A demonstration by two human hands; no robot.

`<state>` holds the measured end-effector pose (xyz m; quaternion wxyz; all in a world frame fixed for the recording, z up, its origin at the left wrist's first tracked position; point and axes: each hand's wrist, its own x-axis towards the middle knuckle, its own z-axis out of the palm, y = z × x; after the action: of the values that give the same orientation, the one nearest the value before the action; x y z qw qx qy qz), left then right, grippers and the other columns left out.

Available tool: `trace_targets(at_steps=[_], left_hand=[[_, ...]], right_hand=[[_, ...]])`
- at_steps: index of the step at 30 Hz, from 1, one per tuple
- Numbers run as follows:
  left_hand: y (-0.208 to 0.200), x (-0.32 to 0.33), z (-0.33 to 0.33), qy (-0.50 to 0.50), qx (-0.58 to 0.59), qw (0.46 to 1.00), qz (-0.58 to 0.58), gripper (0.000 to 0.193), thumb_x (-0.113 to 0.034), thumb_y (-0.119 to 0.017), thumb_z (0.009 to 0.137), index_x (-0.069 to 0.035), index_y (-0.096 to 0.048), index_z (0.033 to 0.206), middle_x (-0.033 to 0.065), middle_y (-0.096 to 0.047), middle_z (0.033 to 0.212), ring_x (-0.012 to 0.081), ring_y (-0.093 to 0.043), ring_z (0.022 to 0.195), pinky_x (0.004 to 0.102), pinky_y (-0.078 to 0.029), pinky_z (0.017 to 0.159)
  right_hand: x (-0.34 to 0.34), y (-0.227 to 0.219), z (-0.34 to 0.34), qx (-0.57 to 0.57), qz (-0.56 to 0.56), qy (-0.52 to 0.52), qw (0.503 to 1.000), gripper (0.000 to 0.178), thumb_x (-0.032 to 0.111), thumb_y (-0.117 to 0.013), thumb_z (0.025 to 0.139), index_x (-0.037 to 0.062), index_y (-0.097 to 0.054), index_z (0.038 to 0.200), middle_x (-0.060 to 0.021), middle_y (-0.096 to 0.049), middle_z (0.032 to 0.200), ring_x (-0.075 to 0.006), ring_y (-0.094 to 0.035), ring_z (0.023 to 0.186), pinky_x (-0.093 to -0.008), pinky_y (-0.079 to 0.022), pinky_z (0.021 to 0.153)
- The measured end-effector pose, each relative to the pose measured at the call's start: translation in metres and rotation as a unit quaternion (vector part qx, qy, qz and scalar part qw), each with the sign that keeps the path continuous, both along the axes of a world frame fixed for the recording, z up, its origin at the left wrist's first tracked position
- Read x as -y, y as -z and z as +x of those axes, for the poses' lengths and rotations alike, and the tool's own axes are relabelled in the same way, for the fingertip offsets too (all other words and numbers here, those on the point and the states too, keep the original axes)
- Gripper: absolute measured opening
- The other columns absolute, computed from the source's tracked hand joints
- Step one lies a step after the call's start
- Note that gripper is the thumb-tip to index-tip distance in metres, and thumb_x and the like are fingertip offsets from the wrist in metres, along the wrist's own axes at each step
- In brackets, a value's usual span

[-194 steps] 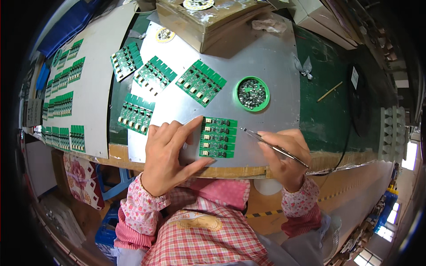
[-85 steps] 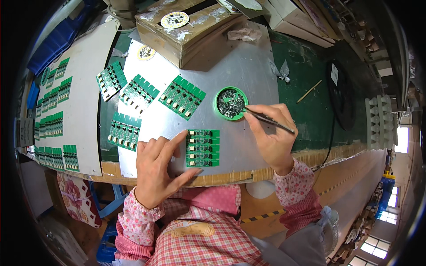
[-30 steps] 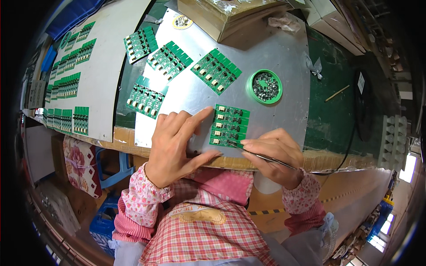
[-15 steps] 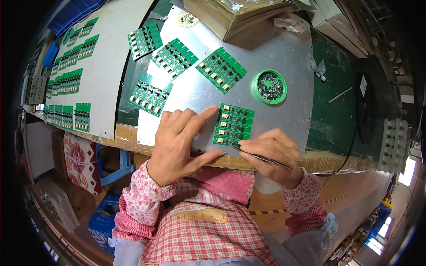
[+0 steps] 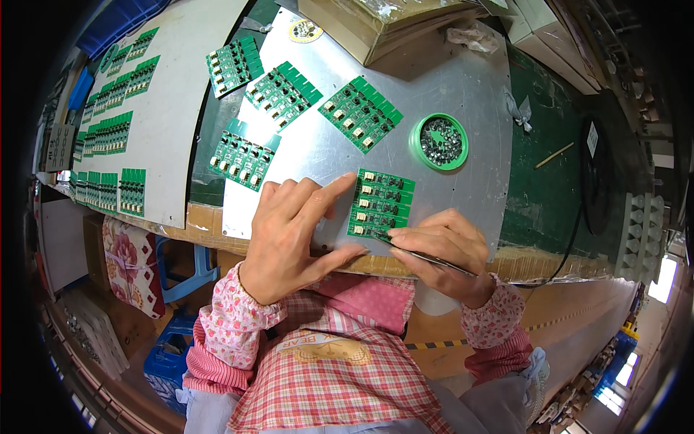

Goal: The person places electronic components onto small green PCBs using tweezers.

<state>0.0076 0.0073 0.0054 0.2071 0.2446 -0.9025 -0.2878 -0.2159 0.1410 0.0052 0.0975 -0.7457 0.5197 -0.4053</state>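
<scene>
In front of me a green circuit board [image 5: 381, 203] lies on a metal sheet [image 5: 463, 199], with white and black parts in rows. My right hand [image 5: 450, 253] pinches dark tweezers [image 5: 436, 260], whose tips reach the board's lower edge. My left hand [image 5: 293, 235] rests beside the board's left side, thumb and forefinger spread; the forefinger's tip is at the upper left corner and the thumb lies below the lower left. Just up and right of the board stands a round green dish [image 5: 439, 142] full of small dark and silvery parts.
Several more boards [image 5: 360, 114] lie on the metal sheet toward the back left. Rows of boards [image 5: 108, 133] cover a pale panel at far left. A cardboard box [image 5: 383, 29] stands at the back. On the green surface at right lie a thin stick [image 5: 554, 155] and a dark reel [image 5: 594, 173].
</scene>
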Motion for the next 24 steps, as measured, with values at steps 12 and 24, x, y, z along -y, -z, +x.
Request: trace_targets(at_steps=[12, 24], left_hand=[[-0.003, 0.002, -0.001, 0.005, 0.007, 1.0, 0.005, 0.086, -0.033, -0.091, 0.069, -0.008, -0.058, 0.144, 0.0025, -0.055, 0.089, 0.0204, -0.054, 0.082, 0.0372, -0.037, 0.078], [-0.013, 0.008, -0.011, 0.025, 0.039, 0.999, 0.01, 0.091, -0.035, -0.092, 0.067, -0.007, -0.055, 0.145, 0.0054, -0.056, 0.093, 0.024, -0.054, 0.085, 0.0388, -0.038, 0.079]], right_hand=[[-0.002, -0.008, -0.001, 0.08, 0.015, 0.072, 0.994, 0.03, -0.002, -0.087, 0.072, 0.0032, -0.076, 0.1, -0.0053, -0.078, 0.098, -0.0211, -0.068, 0.08, -0.031, -0.056, 0.068], [-0.009, 0.009, 0.0, 0.227, -0.019, 0.228, 0.947, 0.025, -0.002, -0.083, 0.082, 0.0012, -0.076, 0.105, -0.0093, -0.073, 0.094, -0.0181, -0.069, 0.084, -0.0287, -0.056, 0.072]])
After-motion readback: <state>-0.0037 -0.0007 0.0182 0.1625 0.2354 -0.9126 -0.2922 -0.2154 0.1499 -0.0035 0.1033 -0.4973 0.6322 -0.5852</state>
